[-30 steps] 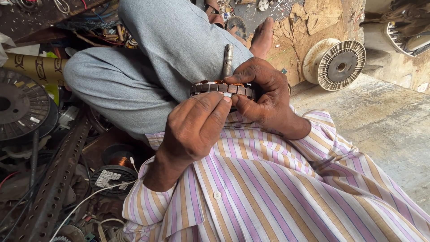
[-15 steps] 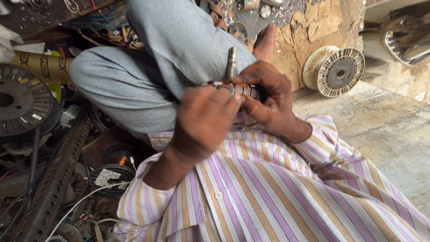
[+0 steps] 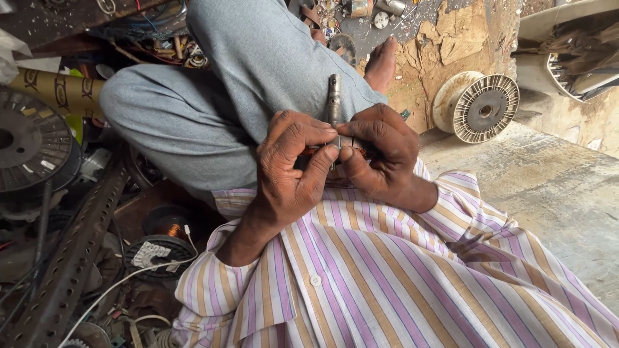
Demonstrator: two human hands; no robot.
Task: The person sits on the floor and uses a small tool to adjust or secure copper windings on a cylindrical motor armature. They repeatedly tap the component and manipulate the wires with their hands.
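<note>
Left hand (image 3: 293,164) curled over a small motor rotor (image 3: 342,143), fingers bent and fingertips (image 3: 330,153) pressed against its laminated core. Right hand (image 3: 380,154) wrapped around the same rotor from the other side, thumb meeting the left fingertips, grip closed tight. Core itself mostly hidden between the two hands, so possibly wound with copper, but hard to tell. Steel shaft (image 3: 333,98) sticking up out of the grip, nearly upright, against the grey trouser leg (image 3: 258,71). Rotor held above the lap, just in front of the striped shirt (image 3: 387,277) with rolled cuffs. Bare foot (image 3: 380,63) beyond the knee, resting near a crumbling wall edge. To the right, a pale round fan-motor housing (image 3: 482,106) with radial ribs, leaning on the concrete step (image 3: 548,193). To the left, on the cluttered floor, a spool of copper wire (image 3: 169,227), a perforated angle-iron bar (image 3: 77,251), a dark ribbed disc (image 3: 29,142) and a white cable (image 3: 129,277) trailing between them.
</note>
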